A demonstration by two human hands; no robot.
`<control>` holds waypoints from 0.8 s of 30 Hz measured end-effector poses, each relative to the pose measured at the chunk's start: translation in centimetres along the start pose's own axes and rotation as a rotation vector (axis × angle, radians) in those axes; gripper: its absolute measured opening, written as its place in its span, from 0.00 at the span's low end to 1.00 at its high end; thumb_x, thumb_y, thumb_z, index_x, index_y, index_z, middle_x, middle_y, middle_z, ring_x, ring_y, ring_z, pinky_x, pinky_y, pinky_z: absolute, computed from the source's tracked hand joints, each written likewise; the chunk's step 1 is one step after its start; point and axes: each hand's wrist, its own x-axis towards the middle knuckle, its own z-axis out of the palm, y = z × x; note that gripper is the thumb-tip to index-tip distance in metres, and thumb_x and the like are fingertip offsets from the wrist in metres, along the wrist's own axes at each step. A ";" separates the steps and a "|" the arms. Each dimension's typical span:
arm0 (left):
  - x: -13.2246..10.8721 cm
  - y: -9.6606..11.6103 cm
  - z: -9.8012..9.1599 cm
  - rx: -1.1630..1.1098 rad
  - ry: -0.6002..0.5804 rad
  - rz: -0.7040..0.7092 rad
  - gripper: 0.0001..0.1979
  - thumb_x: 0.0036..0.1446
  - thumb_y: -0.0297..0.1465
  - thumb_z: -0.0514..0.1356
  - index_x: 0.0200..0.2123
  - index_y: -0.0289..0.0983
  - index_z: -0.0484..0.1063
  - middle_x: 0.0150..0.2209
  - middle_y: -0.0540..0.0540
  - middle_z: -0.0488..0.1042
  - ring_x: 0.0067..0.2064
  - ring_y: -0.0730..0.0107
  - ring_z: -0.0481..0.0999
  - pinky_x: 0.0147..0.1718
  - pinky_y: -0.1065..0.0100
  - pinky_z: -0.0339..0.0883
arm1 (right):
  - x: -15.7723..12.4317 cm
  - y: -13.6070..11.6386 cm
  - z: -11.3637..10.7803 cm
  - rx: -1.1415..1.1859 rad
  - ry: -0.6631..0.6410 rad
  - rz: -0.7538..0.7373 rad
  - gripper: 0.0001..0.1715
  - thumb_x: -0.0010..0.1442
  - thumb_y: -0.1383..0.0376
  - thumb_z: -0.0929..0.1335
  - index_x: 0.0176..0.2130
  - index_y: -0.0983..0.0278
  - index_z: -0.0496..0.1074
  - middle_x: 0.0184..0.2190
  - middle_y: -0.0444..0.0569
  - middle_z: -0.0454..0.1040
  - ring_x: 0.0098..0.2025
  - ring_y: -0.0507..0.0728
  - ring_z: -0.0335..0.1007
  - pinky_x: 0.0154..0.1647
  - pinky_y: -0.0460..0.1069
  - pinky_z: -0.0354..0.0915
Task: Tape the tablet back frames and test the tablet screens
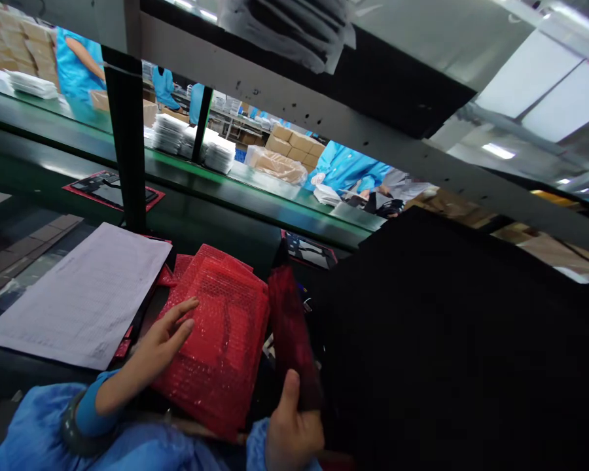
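Red bubble-wrap bags (220, 320) lie in a stack in front of me. My left hand (161, 343) is at the stack's left side with fingers stretched out and apart; it holds nothing, and I cannot tell whether the fingertips touch the top bag. Lower right, my right hand (294, 425) grips a red bubble-wrap bag (292, 327), thumb on its near end. That bag is tilted up nearly edge-on, just right of the stack, and slightly blurred. Whatever may be inside it does not show.
A printed paper sheet (86, 294) lies to the left. Tablet-like parts on red bags (110, 186) sit on the green conveyor line behind. A dark panel (451, 340) fills the right side. A metal shelf beam (275, 98) crosses overhead. Co-workers in blue (348, 167) stand beyond.
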 end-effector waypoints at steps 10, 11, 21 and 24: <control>0.6 -2.1 -0.9 0.248 0.004 0.128 0.24 0.59 0.43 0.52 0.52 0.35 0.70 0.58 0.40 0.70 0.62 0.58 0.64 0.63 0.54 0.51 | -0.6 -0.8 4.4 -0.529 -0.296 -1.168 0.27 0.64 0.75 0.56 0.60 0.65 0.61 0.54 0.54 0.70 0.60 0.58 0.62 0.57 0.53 0.65; 0.8 -2.5 -1.0 0.297 -0.013 0.158 0.23 0.60 0.42 0.51 0.53 0.35 0.69 0.59 0.40 0.68 0.62 0.60 0.62 0.63 0.54 0.50 | -1.0 -0.7 5.0 -0.573 -0.340 -1.154 0.26 0.65 0.75 0.57 0.60 0.65 0.62 0.54 0.54 0.70 0.60 0.58 0.62 0.57 0.53 0.64; 2.8 -6.2 0.3 0.998 -0.259 0.417 0.24 0.62 0.36 0.51 0.58 0.32 0.63 0.63 0.31 0.60 0.66 0.49 0.51 0.61 0.44 0.52 | 0.9 -0.4 3.7 -0.467 -0.457 -0.779 0.20 0.67 0.62 0.58 0.54 0.61 0.68 0.53 0.52 0.71 0.58 0.57 0.64 0.61 0.60 0.57; 3.7 -6.4 1.6 1.163 -0.216 0.503 0.25 0.61 0.38 0.53 0.58 0.31 0.63 0.62 0.29 0.59 0.66 0.42 0.50 0.59 0.41 0.52 | 4.3 2.7 0.5 -0.507 -0.064 -0.460 0.24 0.66 0.55 0.57 0.49 0.65 0.73 0.52 0.58 0.71 0.56 0.60 0.65 0.56 0.58 0.62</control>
